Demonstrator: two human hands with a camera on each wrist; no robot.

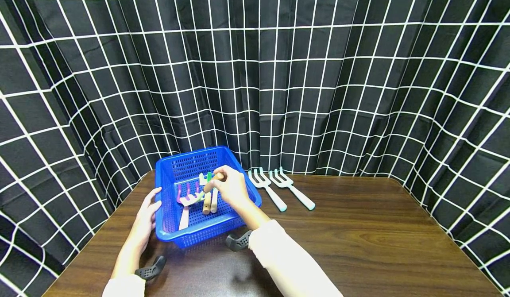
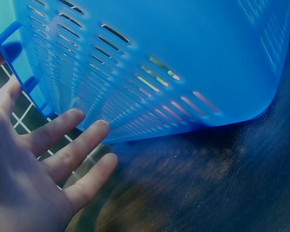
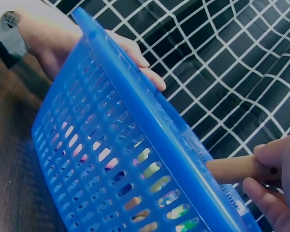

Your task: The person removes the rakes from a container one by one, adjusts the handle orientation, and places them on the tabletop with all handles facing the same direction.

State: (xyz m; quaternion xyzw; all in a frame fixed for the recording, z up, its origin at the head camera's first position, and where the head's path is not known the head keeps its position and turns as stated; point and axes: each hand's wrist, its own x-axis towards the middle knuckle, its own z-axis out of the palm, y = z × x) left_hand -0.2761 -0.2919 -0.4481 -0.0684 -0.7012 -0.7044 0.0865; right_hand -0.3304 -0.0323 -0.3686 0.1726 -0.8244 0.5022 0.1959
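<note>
My right hand (image 1: 233,186) pinches the wooden handle (image 3: 237,168) of a small hand fork, over the inside of a blue plastic basket (image 1: 199,229). The fork's pale, greenish tines (image 1: 191,199) point left, above the other tools. At the basket's left side is my left hand (image 2: 48,164), its fingers spread along the outer wall and fingertips at the rim. Inside the basket lie a hand fork with purple-pink tines (image 1: 179,194) and a pale pink handle (image 1: 184,218), a wooden handle (image 1: 206,205) and a whitish handle (image 1: 214,202).
Two hand forks, a left one (image 1: 275,198) and a right one (image 1: 301,197), with white handles and mint tips, lie right of the basket on the brown wooden table (image 1: 370,226). A black curtain (image 1: 295,67) with white grid lines surrounds the table's back and sides.
</note>
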